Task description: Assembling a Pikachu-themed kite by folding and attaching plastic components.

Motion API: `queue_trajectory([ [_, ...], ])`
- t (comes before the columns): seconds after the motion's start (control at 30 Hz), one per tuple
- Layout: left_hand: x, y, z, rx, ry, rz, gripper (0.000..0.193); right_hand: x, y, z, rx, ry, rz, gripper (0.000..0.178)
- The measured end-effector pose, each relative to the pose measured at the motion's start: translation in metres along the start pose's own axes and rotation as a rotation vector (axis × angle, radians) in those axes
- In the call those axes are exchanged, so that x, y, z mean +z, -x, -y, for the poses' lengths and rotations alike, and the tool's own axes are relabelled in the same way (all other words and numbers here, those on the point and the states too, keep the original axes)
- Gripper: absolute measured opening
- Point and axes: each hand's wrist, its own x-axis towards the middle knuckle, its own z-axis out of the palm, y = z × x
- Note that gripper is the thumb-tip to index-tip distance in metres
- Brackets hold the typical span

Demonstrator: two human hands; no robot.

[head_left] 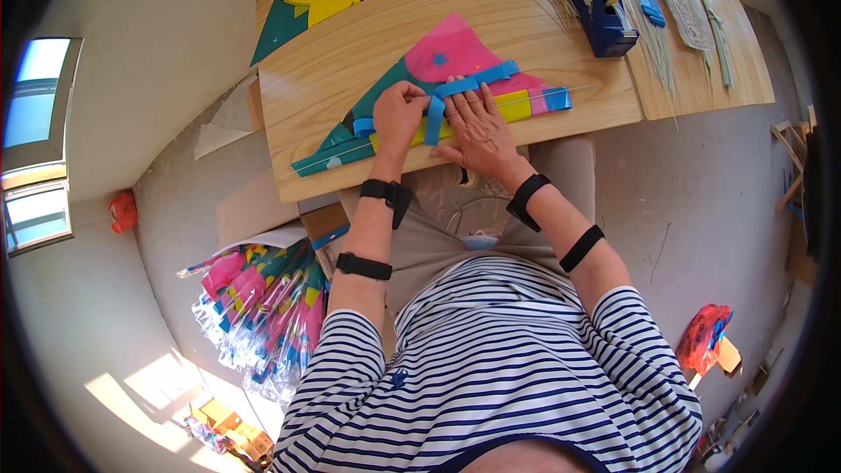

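Observation:
A folded kite sheet [454, 42] in pink, green and yellow lies on the wooden table before me, pointed at its far end and its left. A thin rod runs along its near edge. Blue ribbon [477, 81] crosses the sheet, and a short piece hangs down between my hands. My left hand [399, 114] is closed in a pinch on the blue ribbon near its bend; the exact grip is partly hidden by the fingers. Flat on the sheet and ribbon rests my right hand [477, 127], its fingers stretched out.
At the back right stand a dark blue tape dispenser [597, 9], bundles of thin sticks [657, 57] and a clear plastic box [685, 13]. Another printed sheet [302, 31] lies back left. Plastic-wrapped kites [263, 298] are piled low on my left, beside the table.

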Motion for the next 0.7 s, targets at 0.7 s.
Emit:
queue_trajectory([
  [0.7,0.033,0.020,0.013,0.222,0.006,-0.304,0.012,0.006,0.002,-0.002,-0.004,-0.011,-0.013,0.102],
])
